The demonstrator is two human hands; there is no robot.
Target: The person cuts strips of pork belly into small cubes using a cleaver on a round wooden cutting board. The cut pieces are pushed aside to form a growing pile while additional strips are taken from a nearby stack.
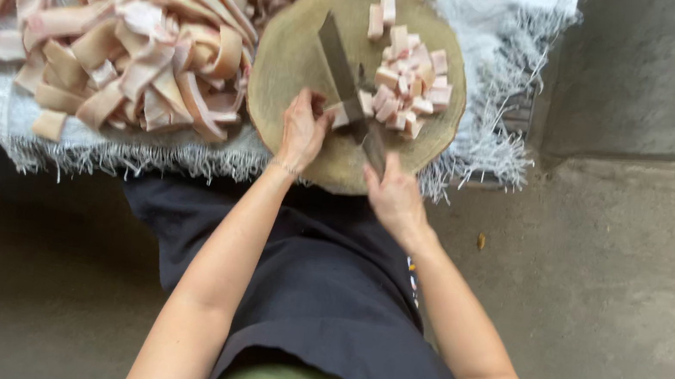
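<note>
The right hand [393, 195] grips the cleaver [348, 94]; left-hand [302, 128] fingers [313, 108] pin a pork strip [337, 114] against the blade. Soft, greasy, probably slippery meat: best held near the cut.

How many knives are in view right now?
1. The cleaver lies across the round wooden chopping block, its handle in the right hand. The left hand holds a meat strip beside the blade. Others could be hidden under the meat pile.
</note>
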